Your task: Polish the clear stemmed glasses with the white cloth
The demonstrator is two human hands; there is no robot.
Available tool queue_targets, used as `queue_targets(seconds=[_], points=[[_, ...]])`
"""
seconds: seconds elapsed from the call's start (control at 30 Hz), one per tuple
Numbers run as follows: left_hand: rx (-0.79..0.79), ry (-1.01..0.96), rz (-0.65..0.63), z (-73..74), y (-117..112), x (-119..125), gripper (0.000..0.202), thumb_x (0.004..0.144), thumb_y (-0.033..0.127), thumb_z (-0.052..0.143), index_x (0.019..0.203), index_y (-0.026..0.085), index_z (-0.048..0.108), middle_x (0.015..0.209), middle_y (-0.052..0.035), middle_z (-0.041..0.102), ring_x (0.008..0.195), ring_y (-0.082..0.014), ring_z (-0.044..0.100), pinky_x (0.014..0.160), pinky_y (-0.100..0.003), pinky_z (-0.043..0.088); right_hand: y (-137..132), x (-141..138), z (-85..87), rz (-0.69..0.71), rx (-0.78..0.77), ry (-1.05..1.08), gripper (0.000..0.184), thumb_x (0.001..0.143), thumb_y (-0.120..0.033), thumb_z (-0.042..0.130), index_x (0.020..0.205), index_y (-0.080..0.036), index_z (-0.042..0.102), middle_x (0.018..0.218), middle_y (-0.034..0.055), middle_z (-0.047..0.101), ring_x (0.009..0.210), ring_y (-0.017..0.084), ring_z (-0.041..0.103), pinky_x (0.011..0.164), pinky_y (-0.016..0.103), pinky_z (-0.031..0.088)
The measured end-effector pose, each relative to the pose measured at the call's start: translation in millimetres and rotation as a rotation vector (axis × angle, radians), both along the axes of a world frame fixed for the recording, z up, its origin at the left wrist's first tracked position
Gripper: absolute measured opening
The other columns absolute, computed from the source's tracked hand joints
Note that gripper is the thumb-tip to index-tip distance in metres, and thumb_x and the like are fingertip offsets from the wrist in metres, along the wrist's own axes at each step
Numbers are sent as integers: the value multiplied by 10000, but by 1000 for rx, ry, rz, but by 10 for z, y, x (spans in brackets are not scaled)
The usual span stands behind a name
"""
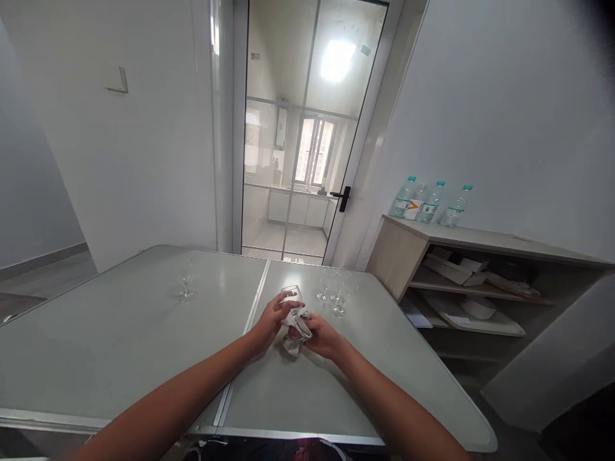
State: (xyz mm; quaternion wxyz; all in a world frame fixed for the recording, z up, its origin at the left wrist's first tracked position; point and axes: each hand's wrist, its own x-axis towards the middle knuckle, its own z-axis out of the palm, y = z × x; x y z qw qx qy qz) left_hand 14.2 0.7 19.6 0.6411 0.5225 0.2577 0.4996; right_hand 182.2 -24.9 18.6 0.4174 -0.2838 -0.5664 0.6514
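Note:
A clear stemmed glass (290,292) is held tilted above the table, its bowl pointing away from me. My left hand (272,320) is closed around the bowl. A crumpled whitish cloth (300,321) covers the lower part of the glass, and one end of it hangs down. My right hand (323,335) has its fingers closed on this cloth near the foot of the glass; the cloth hides most of the stem. Just beyond my right hand, several clear stemmed glasses (339,309) stand upright in a group. Another stemmed glass (188,294) stands alone on the left.
The grey table (120,339) has a metal seam running through its middle. To the right is a wooden shelf unit (403,246) with papers and boxes inside and several plastic bottles (429,208) on top. A glass door (288,211) with a black handle lies beyond the table.

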Motion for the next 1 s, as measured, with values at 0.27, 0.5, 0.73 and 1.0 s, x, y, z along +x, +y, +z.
queue_targets(seconds=[0.27, 0.5, 0.73, 1.0], points=[[318, 382, 391, 45, -36, -59, 654, 644, 442, 895, 1132, 253, 502, 1021, -76, 782, 1013, -264, 713, 916, -377, 476, 32, -47, -74, -570, 611, -637, 182, 775, -172, 579, 943, -201, 643, 853, 47, 635, 840, 223, 538, 810, 350, 424], [185, 114, 61, 78, 10, -100, 644, 730, 562, 817, 1180, 197, 537, 979, -118, 776, 958, -284, 732, 853, -366, 511, -43, -27, 33, -34, 105, -119, 174, 788, -353, 638, 833, -187, 625, 703, 29, 598, 667, 198, 541, 703, 352, 447], [205, 272, 202, 13, 65, -93, 640, 656, 504, 888, 1098, 207, 534, 993, -112, 783, 980, -284, 732, 852, -366, 507, 5, 11, 15, -163, 327, -395, 160, 841, -290, 561, 950, -184, 612, 860, 60, 634, 774, 212, 551, 777, 359, 443], [360, 238, 277, 44, 60, -91, 635, 728, 401, 871, 1224, 227, 515, 1082, -90, 773, 1066, -248, 706, 957, -376, 479, 17, 33, 115, -377, 647, -665, 196, 874, -238, 568, 1041, -172, 646, 933, 84, 677, 852, 236, 562, 797, 347, 422]])
